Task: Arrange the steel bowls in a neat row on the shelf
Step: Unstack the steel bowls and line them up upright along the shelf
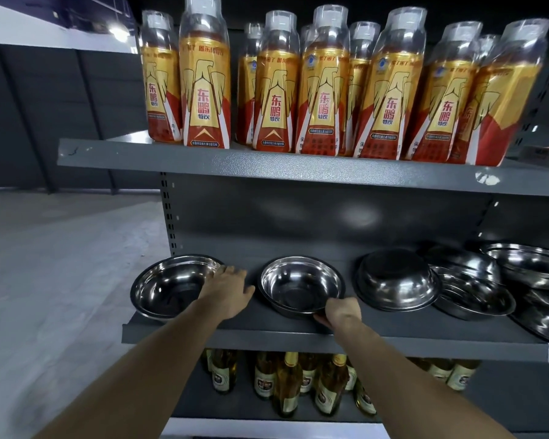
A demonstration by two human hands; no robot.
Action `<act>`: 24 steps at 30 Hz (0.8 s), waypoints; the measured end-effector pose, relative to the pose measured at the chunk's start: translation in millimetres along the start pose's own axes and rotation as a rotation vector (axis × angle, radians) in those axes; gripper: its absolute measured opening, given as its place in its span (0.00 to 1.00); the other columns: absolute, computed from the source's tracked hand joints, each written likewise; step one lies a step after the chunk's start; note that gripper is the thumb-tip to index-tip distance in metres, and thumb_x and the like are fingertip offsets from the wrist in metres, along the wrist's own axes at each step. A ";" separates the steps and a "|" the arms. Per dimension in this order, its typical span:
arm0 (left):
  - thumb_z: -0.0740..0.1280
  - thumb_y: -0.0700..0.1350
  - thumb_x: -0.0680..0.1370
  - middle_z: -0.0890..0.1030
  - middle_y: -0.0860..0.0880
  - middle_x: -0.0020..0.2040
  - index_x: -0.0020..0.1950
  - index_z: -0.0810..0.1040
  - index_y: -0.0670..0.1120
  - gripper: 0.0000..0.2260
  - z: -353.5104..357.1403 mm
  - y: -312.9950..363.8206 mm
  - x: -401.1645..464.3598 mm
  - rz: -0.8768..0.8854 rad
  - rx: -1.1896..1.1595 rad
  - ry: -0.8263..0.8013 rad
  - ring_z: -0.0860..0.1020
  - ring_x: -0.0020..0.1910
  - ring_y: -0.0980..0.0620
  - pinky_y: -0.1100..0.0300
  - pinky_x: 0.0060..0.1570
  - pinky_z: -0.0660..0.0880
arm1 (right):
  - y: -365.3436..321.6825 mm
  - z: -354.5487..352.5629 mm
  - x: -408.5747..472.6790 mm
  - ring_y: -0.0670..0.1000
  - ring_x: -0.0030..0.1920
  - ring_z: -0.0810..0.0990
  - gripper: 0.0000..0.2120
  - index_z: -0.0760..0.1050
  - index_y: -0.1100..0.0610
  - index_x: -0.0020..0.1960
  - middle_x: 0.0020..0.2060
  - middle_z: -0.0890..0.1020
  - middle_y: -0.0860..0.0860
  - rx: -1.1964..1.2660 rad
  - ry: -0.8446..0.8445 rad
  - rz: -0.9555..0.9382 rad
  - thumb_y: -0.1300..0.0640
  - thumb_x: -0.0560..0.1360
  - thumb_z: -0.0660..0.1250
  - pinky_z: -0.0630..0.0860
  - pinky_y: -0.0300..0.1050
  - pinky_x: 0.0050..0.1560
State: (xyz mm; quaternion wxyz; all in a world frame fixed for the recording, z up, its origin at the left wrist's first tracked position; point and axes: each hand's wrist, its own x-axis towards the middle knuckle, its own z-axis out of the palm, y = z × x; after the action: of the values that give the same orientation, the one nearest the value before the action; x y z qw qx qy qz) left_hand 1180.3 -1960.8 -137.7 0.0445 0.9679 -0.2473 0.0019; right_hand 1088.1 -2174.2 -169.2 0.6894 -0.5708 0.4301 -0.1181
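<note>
Steel bowls stand on the middle grey shelf (267, 335). The leftmost bowl (168, 286) sits upright at the shelf's left end, and my left hand (227, 289) rests on its right rim with fingers spread. A second upright bowl (298, 285) stands in the middle; my right hand (341, 312) grips its near right rim. To the right lies an upside-down bowl (396, 280), leaning on a loose pile of several more bowls (476, 296) at the shelf's right end.
Gold-and-red drink bottles (324, 87) crowd the upper shelf (267, 160). Glass bottles with gold caps (289, 381) fill the shelf below. Bare grey floor (61, 280) lies to the left of the rack.
</note>
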 end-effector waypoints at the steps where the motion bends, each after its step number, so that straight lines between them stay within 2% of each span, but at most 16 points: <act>1: 0.56 0.57 0.82 0.67 0.44 0.74 0.77 0.64 0.46 0.26 0.6 0.6 -0.3 0.000 0.006 -0.006 0.62 0.75 0.45 0.46 0.74 0.60 | 1.6 -1.0 1.9 0.66 0.59 0.79 0.21 0.67 0.65 0.71 0.65 0.74 0.64 -0.011 0.000 0.003 0.71 0.78 0.59 0.83 0.52 0.48; 4: 0.56 0.57 0.82 0.67 0.44 0.75 0.77 0.63 0.46 0.26 -0.6 4.6 -0.8 -0.009 0.019 -0.012 0.62 0.76 0.44 0.46 0.74 0.60 | 5.1 -5.2 6.0 0.62 0.55 0.81 0.17 0.70 0.66 0.68 0.58 0.78 0.63 -0.069 0.011 -0.005 0.64 0.80 0.63 0.83 0.53 0.51; 6: 0.57 0.57 0.82 0.66 0.44 0.75 0.77 0.63 0.46 0.26 -1.9 9.4 -2.2 -0.018 0.020 -0.016 0.61 0.76 0.44 0.47 0.74 0.60 | 6.4 -9.3 7.6 0.59 0.46 0.81 0.15 0.74 0.67 0.62 0.44 0.80 0.59 -0.115 0.025 -0.031 0.58 0.80 0.65 0.81 0.57 0.56; 8: 0.57 0.56 0.82 0.67 0.43 0.75 0.77 0.64 0.46 0.26 -2.0 16.3 -4.4 -0.019 0.028 -0.012 0.62 0.76 0.44 0.47 0.74 0.60 | 6.8 -14.6 9.8 0.60 0.46 0.82 0.15 0.77 0.68 0.58 0.37 0.78 0.57 -0.121 0.038 -0.070 0.56 0.79 0.66 0.80 0.59 0.58; 10: 0.57 0.56 0.82 0.68 0.44 0.74 0.76 0.64 0.46 0.25 -1.6 24.1 -7.5 -0.020 0.027 -0.010 0.63 0.75 0.44 0.48 0.73 0.61 | 6.6 -21.8 12.4 0.63 0.53 0.81 0.17 0.76 0.68 0.59 0.43 0.80 0.60 -0.091 0.044 -0.098 0.55 0.79 0.66 0.78 0.59 0.61; 11: 0.57 0.56 0.82 0.69 0.44 0.73 0.76 0.65 0.47 0.25 -1.6 28.5 -9.2 -0.019 0.027 -0.010 0.64 0.74 0.44 0.48 0.73 0.61 | 6.0 -25.9 14.4 0.63 0.54 0.81 0.18 0.75 0.68 0.61 0.47 0.81 0.61 -0.084 0.045 -0.104 0.55 0.79 0.66 0.77 0.59 0.63; 12: 0.57 0.55 0.82 0.69 0.44 0.73 0.76 0.66 0.47 0.24 -1.6 33.1 -10.9 -0.019 0.027 -0.010 0.64 0.74 0.45 0.48 0.73 0.62 | 5.4 -30.4 15.9 0.61 0.50 0.81 0.18 0.74 0.68 0.61 0.48 0.80 0.61 -0.078 0.039 -0.110 0.55 0.79 0.66 0.76 0.59 0.63; 14: 0.57 0.55 0.82 0.71 0.45 0.71 0.74 0.67 0.46 0.23 -0.5 42.8 -12.9 -0.017 0.021 0.001 0.66 0.72 0.45 0.48 0.72 0.63 | 4.5 -39.7 18.7 0.57 0.41 0.79 0.14 0.74 0.67 0.59 0.41 0.77 0.57 -0.049 0.020 -0.110 0.57 0.80 0.65 0.78 0.59 0.60; 17: 0.56 0.54 0.82 0.73 0.45 0.69 0.72 0.69 0.46 0.21 -0.2 59.4 -14.4 -0.001 0.003 0.029 0.69 0.69 0.45 0.49 0.69 0.65 | 4.1 -53.7 18.3 0.60 0.51 0.80 0.09 0.73 0.64 0.55 0.46 0.76 0.57 -0.006 0.017 -0.087 0.58 0.81 0.64 0.81 0.54 0.52; 20: 0.57 0.55 0.82 0.74 0.45 0.69 0.72 0.69 0.46 0.22 0.8 76.6 -13.8 0.049 -0.016 0.027 0.70 0.69 0.45 0.49 0.69 0.66 | 4.2 -67.3 13.3 0.59 0.42 0.80 0.07 0.74 0.63 0.54 0.40 0.77 0.57 -0.002 0.035 -0.081 0.60 0.81 0.62 0.80 0.50 0.39; 21: 0.56 0.55 0.82 0.73 0.45 0.69 0.72 0.70 0.46 0.22 0.1 82.5 -12.5 0.066 -0.024 0.029 0.70 0.69 0.45 0.50 0.69 0.66 | 3.3 -71.9 12.3 0.59 0.42 0.80 0.07 0.73 0.63 0.55 0.39 0.77 0.56 0.000 0.041 -0.087 0.60 0.81 0.62 0.79 0.48 0.36; 24: 0.56 0.55 0.81 0.73 0.45 0.69 0.71 0.71 0.46 0.22 -0.6 99.4 -8.3 0.112 -0.064 0.042 0.70 0.69 0.46 0.51 0.69 0.66 | 0.1 -85.5 7.6 0.56 0.40 0.80 0.07 0.73 0.63 0.57 0.41 0.78 0.56 0.018 0.062 -0.108 0.60 0.82 0.61 0.75 0.44 0.31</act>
State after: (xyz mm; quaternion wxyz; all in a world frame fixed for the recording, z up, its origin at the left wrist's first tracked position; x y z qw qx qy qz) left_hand 1125.5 -2043.6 -128.9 0.0806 0.9504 -0.3000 0.0169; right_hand 1030.4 -2237.8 -170.9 0.6734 -0.5831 0.4188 -0.1765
